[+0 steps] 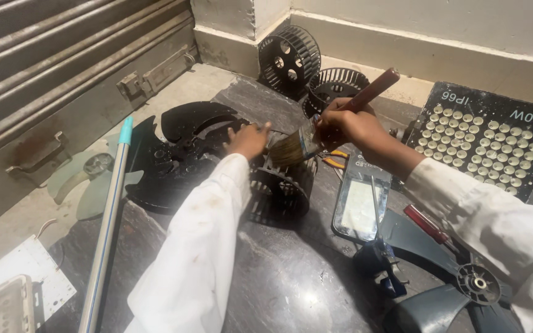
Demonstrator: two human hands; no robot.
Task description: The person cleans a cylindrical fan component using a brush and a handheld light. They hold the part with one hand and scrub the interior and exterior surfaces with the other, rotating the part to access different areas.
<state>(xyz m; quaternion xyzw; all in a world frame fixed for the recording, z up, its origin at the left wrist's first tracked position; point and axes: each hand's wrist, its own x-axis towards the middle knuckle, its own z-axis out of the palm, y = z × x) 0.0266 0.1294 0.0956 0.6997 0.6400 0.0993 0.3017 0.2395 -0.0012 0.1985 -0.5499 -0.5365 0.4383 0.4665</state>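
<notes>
My right hand (348,123) is closed around the paintbrush (331,120), fingers wrapped low on the reddish-brown handle just above the metal ferrule, with the handle end angling up and away to the right. The pale bristles fan leftward and rest on the top of the blower wheel (279,188), a black cylindrical fan with thin slats round its rim. My left hand (248,140) sits at the wheel's far end, fingers curled onto it; I read that as a light steadying hold, though the wrist hides how firmly the fingers close.

I judge the wheel to be light moulded plastic: stiff as a whole, but the slats look thin and would snap or bend if squeezed across the middle. The end ring or hub looks the safer place to hold it. The brush is light, and a hold near the ferrule gives good control of the soft bristles.

The wheel lies on its side on a dark stone slab (291,290). Just left of it is a black fan blade (174,160), with a pale green fan (87,176) beyond and a metal pole (106,228) leaning across. Two more blower wheels (288,58) stand by the wall. To the right lie orange-handled pliers (335,160), a lamp housing (360,206), a red screwdriver (425,223), a grey fan (464,283) and an LED panel (485,142).
</notes>
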